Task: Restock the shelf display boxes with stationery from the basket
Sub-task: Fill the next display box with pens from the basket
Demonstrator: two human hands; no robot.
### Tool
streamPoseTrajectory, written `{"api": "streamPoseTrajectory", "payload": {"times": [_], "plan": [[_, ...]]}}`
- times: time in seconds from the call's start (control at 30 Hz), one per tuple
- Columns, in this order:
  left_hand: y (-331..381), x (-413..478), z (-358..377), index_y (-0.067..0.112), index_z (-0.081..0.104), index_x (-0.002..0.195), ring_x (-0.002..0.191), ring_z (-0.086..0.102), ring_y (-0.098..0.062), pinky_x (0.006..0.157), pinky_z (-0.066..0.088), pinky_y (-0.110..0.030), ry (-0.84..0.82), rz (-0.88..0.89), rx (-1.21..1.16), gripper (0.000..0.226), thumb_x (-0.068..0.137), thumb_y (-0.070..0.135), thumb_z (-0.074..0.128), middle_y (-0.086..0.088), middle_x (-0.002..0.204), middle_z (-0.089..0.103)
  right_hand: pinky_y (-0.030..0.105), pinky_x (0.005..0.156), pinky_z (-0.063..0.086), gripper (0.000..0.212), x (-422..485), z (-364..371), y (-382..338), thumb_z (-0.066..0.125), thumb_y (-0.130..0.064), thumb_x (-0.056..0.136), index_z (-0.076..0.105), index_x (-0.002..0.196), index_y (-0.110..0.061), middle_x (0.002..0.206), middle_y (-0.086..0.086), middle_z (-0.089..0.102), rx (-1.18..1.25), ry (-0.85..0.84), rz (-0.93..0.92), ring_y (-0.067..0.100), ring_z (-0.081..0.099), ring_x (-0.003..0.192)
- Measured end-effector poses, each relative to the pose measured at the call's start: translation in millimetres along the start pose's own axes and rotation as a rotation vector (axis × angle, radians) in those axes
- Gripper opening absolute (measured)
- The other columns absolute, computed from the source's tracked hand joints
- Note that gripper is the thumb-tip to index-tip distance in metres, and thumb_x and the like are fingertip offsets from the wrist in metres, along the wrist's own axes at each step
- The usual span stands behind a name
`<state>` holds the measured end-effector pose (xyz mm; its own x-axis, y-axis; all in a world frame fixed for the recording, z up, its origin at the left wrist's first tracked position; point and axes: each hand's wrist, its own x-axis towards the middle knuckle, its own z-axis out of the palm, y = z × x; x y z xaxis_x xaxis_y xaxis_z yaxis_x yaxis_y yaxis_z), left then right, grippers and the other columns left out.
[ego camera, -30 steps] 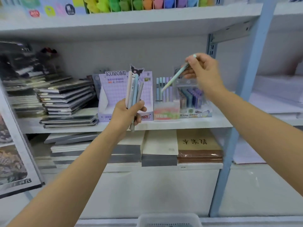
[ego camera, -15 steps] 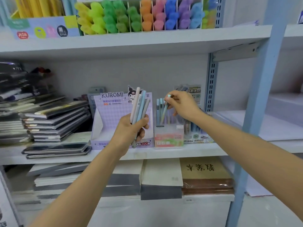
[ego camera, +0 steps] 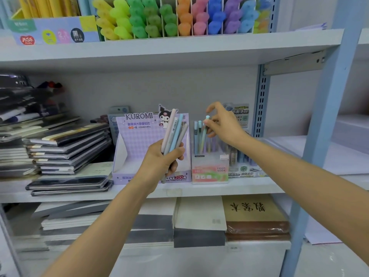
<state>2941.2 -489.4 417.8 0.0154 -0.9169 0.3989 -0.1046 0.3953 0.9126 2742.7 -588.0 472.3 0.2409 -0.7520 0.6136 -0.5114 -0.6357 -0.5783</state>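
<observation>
4 pens (ego camera: pixel 174 134) clamped in left hand (ego camera: pixel 159 162), right hand (ego camera: pixel 223 126) pinching mint pen (ego camera: pixel 204 136) by its cap into Fruit Soda box (ego camera: pixel 209 173); risk: its tilt snags neighbouring pens (ego camera: pixel 196 136) or tips box.

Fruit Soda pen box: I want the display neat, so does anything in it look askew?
Yes. The mint pen held by the right hand leans sideways in the Fruit Soda box, while the blue pens beside it stand upright. Nothing looks spilled or damaged.
</observation>
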Motion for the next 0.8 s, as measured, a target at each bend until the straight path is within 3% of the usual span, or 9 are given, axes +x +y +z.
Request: {"api": "streamPoseTrajectory", "payload": {"times": [0.1, 0.23, 0.3, 0.43, 0.53, 0.63, 0.7, 0.8], "plan": [[-1.0, -0.4, -0.3, 0.010, 0.063, 0.103, 0.040, 0.043, -0.010, 0.034, 0.034, -0.018, -0.016, -0.001, 0.005, 0.013, 0.093, 0.017, 0.064, 0.004, 0.065, 0.063, 0.035, 0.061, 0.059, 0.010, 0.7, 3.2, 2.9, 0.064, -0.008, 0.091, 0.056, 0.097, -0.006, 0.086, 0.011, 0.065, -0.040, 0.111, -0.022, 0.025, 0.067, 0.073], [-1.4, 0.6, -0.2, 0.011, 0.063, 0.103, 0.041, 0.043, -0.011, 0.034, 0.033, -0.019, -0.042, 0.000, 0.022, 0.012, 0.092, 0.017, 0.064, 0.002, 0.067, 0.063, 0.032, 0.066, 0.046, 0.010, 4.2, 1.5, 6.9, 0.073, -0.022, 0.085, 0.067, 0.088, -0.014, 0.079, -0.004, 0.058, -0.306, 0.203, -0.064, 0.015, 0.056, 0.074], [-0.7, 0.9, 0.7, 0.013, 0.064, 0.103, 0.041, 0.043, -0.012, 0.035, 0.034, -0.020, -0.051, 0.002, 0.034, 0.012, 0.092, 0.018, 0.065, 0.001, 0.069, 0.064, 0.033, 0.067, 0.046, 0.010, 6.2, -2.7, 5.5, 0.070, -0.023, 0.087, 0.072, 0.093, -0.015, 0.077, -0.007, 0.054, -0.364, 0.174, -0.059, 0.014, 0.055, 0.074], [3.0, -0.5, 3.7, 0.014, 0.065, 0.102, 0.042, 0.045, -0.011, 0.036, 0.038, -0.020, -0.062, 0.002, 0.019, 0.012, 0.091, 0.019, 0.066, 0.000, 0.068, 0.064, 0.038, 0.075, 0.054, 0.020, 3.1, -4.4, -1.0, 0.064, -0.023, 0.093, 0.072, 0.111, -0.017, 0.097, 0.002, 0.069, -0.455, 0.047, -0.047, 0.021, 0.065, 0.088], [6.0, -3.5, 4.6, 0.015, 0.066, 0.100, 0.043, 0.046, -0.012, 0.037, 0.039, -0.021, -0.066, -0.003, 0.031, 0.011, 0.091, 0.020, 0.066, 0.001, 0.067, 0.064, 0.037, 0.079, 0.053, 0.030, -2.5, -3.5, -2.1, 0.060, -0.024, 0.095, 0.066, 0.124, -0.017, 0.102, 0.006, 0.071, -0.459, -0.054, -0.009, 0.016, 0.060, 0.084], [9.1, -7.3, 4.4, 0.016, 0.066, 0.100, 0.045, 0.048, -0.011, 0.039, 0.040, -0.023, -0.074, 0.001, 0.059, 0.010, 0.091, 0.021, 0.066, 0.002, 0.068, 0.065, 0.036, 0.087, 0.051, 0.036, -10.8, -8.3, -7.5, 0.056, -0.029, 0.096, 0.059, 0.130, -0.015, 0.103, 0.007, 0.064, -0.286, -0.024, -0.024, 0.015, 0.059, 0.090], [11.9, -9.1, 6.1, 0.015, 0.065, 0.100, 0.045, 0.048, -0.011, 0.039, 0.040, -0.023, -0.087, 0.009, 0.061, 0.011, 0.091, 0.022, 0.066, 0.001, 0.068, 0.065, 0.030, 0.076, 0.053, 0.029, -21.1, -12.5, -19.3, 0.058, -0.032, 0.095, 0.061, 0.120, -0.017, 0.098, 0.005, 0.063, 0.031, 0.020, -0.016, 0.011, 0.057, 0.080], [17.1, -10.5, 12.8, 0.011, 0.063, 0.101, 0.041, 0.046, -0.010, 0.035, 0.036, -0.020, -0.105, 0.022, 0.048, 0.013, 0.092, 0.021, 0.066, 0.002, 0.065, 0.064, 0.021, 0.054, 0.048, 0.027, -36.4, -16.9, -38.4, 0.063, -0.037, 0.090, 0.062, 0.103, -0.014, 0.081, -0.001, 0.071, 0.395, -0.130, 0.078, 0.008, 0.061, 0.064]]}}
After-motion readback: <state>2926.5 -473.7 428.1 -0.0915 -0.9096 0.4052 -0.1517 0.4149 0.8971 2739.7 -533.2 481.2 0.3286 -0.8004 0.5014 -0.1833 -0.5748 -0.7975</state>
